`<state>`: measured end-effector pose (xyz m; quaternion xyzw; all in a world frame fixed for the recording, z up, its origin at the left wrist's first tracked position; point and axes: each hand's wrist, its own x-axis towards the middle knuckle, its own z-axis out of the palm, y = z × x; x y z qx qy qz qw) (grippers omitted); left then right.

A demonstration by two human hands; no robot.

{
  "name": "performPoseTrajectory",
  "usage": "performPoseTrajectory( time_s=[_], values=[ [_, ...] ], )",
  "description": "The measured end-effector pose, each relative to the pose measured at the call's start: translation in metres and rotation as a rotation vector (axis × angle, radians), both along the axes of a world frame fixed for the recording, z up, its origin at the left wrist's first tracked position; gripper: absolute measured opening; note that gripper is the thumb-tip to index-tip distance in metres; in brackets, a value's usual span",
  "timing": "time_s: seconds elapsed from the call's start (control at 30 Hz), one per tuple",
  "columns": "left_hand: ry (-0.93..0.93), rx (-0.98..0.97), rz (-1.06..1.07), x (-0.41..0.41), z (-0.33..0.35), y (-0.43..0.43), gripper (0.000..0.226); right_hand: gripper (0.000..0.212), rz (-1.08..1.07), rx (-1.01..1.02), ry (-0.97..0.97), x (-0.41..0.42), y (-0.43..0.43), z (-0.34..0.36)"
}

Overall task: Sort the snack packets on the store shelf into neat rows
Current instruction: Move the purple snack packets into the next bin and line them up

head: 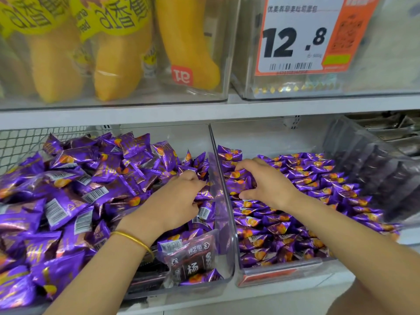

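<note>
Two clear plastic bins sit side by side on the lower shelf. The left bin (223,258) holds a loose heap of purple snack packets (75,185). In the right bin (268,275) purple packets stand in neat rows (302,178). My left hand (179,198) reaches into the heap near the divider, fingers curled round a purple packet (205,194). My right hand (266,183) is over the left row of the right bin, its fingers and thumb pinching a purple packet (238,180) at the top of that row.
A dark red packet (193,264) of another kind lies at the front of the left bin. Above, clear bins hold yellow packaged snacks (120,53) and a price tag (300,35). A tilted bin of dark packets (375,173) stands right. Wire mesh (20,144) at back left.
</note>
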<state>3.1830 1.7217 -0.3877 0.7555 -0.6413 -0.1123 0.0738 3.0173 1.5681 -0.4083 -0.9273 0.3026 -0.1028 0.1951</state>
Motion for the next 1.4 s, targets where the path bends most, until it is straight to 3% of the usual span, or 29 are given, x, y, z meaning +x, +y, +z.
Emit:
performPoseTrajectory(
  time_s=[0.17,0.33,0.57,0.87,1.0,1.1,1.23,1.4],
  values=[
    [0.011,-0.03,0.034,-0.003,0.003,0.002,0.049,0.057,-0.048,0.128,-0.186,0.004,-0.007,0.004],
    [-0.009,-0.05,0.036,-0.005,0.004,0.004,0.046,0.06,-0.066,0.02,-0.14,0.01,-0.001,-0.003],
    [-0.023,-0.102,0.122,-0.01,0.003,0.004,0.042,0.057,-0.114,0.019,-0.137,0.012,0.007,-0.003],
    [0.149,-0.252,0.187,-0.002,0.009,0.007,0.027,0.06,-0.133,-0.112,-0.191,0.009,0.013,0.01],
    [0.345,-0.336,0.26,0.004,0.023,0.014,0.025,0.042,-0.123,-0.1,-0.452,0.011,0.03,0.026],
    [0.626,-0.449,0.3,0.005,0.039,0.022,0.021,0.028,-0.034,-0.009,-0.614,0.014,0.049,0.039],
    [1.005,-0.507,0.276,0.002,0.054,0.033,0.026,0.038,0.106,-0.07,-0.56,0.019,0.068,0.043],
    [1.17,-0.467,0.27,0.001,0.052,0.036,0.026,0.046,0.129,-0.051,-0.501,0.024,0.068,0.044]
  ],
)
